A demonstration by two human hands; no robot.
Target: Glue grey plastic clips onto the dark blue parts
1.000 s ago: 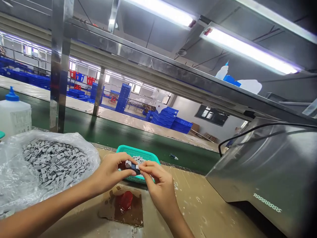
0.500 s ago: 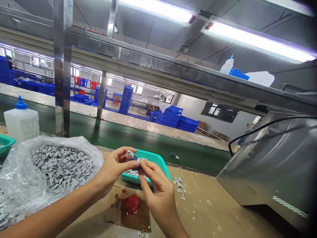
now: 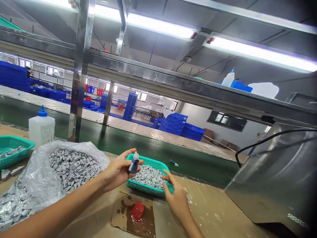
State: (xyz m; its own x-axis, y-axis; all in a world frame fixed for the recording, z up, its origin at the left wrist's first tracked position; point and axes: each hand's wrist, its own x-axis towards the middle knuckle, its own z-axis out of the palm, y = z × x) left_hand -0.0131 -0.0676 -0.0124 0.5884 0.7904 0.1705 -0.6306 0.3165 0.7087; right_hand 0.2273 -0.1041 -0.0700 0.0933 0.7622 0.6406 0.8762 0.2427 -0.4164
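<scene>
My left hand (image 3: pixel 119 171) is closed on a small dark blue plastic part with a light grey tip (image 3: pixel 134 163), held upright above the basket's left side. At the right rim of a green basket (image 3: pixel 146 189), my right hand (image 3: pixel 177 195) hovers with thumb and fingers apart and nothing visible between them. Many small light grey plastic pieces (image 3: pixel 151 177) fill that basket. In front of it, a wet red lump (image 3: pixel 137 211) rests on a stained brown cardboard piece (image 3: pixel 121 215).
Left of my arm lies a clear plastic bag (image 3: pixel 41 178) of grey pieces. Behind it are a white bottle with a blue cap (image 3: pixel 41 129) and another green basket (image 3: pixel 29 145). One blue-and-white part (image 3: pixel 173 163) lies on the green belt (image 3: pixel 158 148). A metal housing (image 3: pixel 277 172) stands right.
My right hand has let go of the blue-and-grey part and moved right to the basket's edge. My left hand still holds the part, now turned upright. The view has tilted upward and shifted left.
</scene>
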